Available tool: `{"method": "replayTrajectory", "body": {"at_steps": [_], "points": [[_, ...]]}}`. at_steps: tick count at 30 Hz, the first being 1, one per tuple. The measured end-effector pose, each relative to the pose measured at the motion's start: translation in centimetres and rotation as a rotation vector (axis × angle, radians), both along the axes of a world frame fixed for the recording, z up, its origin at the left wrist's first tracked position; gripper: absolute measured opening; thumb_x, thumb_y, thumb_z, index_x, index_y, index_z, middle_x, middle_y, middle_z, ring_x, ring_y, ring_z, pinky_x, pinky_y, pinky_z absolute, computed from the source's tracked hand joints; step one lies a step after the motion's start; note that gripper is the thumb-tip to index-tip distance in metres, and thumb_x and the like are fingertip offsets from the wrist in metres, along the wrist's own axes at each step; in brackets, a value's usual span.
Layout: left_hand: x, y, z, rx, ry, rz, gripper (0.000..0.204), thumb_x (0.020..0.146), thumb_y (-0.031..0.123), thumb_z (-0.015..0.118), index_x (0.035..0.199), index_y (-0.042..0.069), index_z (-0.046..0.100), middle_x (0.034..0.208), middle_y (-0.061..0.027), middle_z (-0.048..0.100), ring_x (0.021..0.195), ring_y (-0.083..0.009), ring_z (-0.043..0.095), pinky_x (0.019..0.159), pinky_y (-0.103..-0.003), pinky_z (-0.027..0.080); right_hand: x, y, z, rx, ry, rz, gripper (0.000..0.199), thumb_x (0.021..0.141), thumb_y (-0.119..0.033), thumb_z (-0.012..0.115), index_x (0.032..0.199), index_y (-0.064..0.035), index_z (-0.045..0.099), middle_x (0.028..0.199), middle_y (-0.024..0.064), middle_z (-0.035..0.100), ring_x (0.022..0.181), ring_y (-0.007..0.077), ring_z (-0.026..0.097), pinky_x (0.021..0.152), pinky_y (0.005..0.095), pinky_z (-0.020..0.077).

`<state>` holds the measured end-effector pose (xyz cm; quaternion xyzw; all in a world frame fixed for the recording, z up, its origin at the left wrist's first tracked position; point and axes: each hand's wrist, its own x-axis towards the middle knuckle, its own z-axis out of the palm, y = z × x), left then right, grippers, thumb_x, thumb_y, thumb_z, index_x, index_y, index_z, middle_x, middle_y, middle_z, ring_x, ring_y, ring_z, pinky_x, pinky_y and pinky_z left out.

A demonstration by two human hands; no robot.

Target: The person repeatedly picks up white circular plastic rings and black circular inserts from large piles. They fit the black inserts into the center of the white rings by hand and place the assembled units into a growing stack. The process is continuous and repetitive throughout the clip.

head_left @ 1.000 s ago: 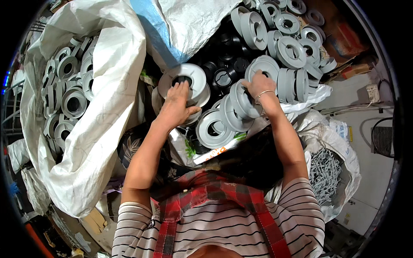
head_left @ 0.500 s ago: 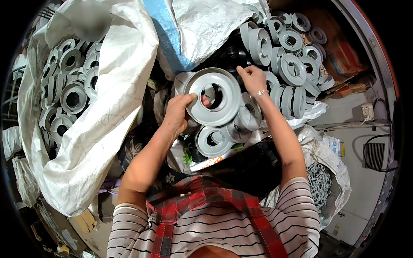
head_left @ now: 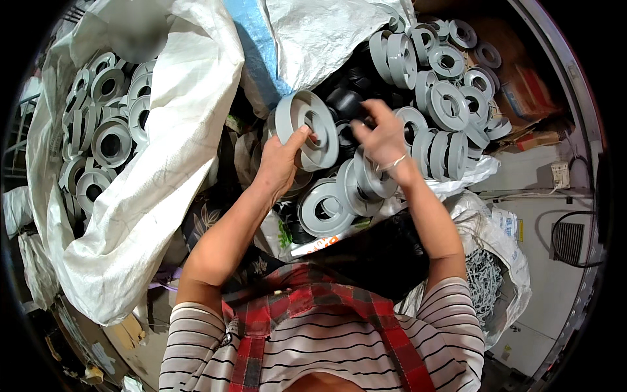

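The grey plastic ring (head_left: 307,129) is now being held on edge, turned so its flat face is pointing toward the person's left; half a second ago it was lying face-up between both hands. The left hand (head_left: 282,160) is gripping it alone, thumb hooked into the centre hole and fingers wrapped round the rim, so that grip is pressed tight on the ring. The right hand (head_left: 384,137) is coming off it: its fingers are spreading loosely and hovering just beside the ring, over a dark part (head_left: 344,103) in the heap, holding nothing that can be made out. By the look of it, the ring is passing to the left hand while the right is freeing itself. Below the hands, more grey rings (head_left: 324,208) are lying stacked, and a row of them (head_left: 444,98) is leaning together further right. On the left, an open white sack (head_left: 163,163) is holding many more rings (head_left: 108,140).
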<state>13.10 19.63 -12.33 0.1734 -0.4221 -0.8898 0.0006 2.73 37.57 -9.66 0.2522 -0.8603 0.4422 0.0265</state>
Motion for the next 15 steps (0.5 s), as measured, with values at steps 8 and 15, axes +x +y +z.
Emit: {"method": "replayTrajectory", "body": {"at_steps": [8, 15], "points": [[1.0, 1.2, 0.7, 0.054, 0.128, -0.094, 0.033, 0.092, 0.020, 0.057, 0.116, -0.002, 0.052, 0.110, -0.0093, 0.060, 0.096, -0.0162, 0.059, 0.084, -0.033, 0.049, 2.5, -0.2, -1.2, -0.101, -0.130, 0.089, 0.080, 0.060, -0.026, 0.079, 0.127, 0.0002, 0.045, 0.109, 0.0201, 0.054, 0.092, 0.0285, 0.057, 0.083, 0.0330, 0.0473], [1.6, 0.0, 2.2, -0.206, -0.006, -0.255, 0.037, 0.091, 0.022, 0.059, 0.116, -0.004, 0.051, 0.104, -0.0076, 0.060, 0.089, -0.0127, 0.059, 0.078, -0.029, 0.050, 4.2, 0.8, -0.2, 0.270, 0.211, 0.335, 0.074, 0.058, -0.018, 0.074, 0.122, -0.0014, 0.042, 0.109, 0.0212, 0.045, 0.103, 0.0396, 0.043, 0.091, 0.0426, 0.0409]]}}
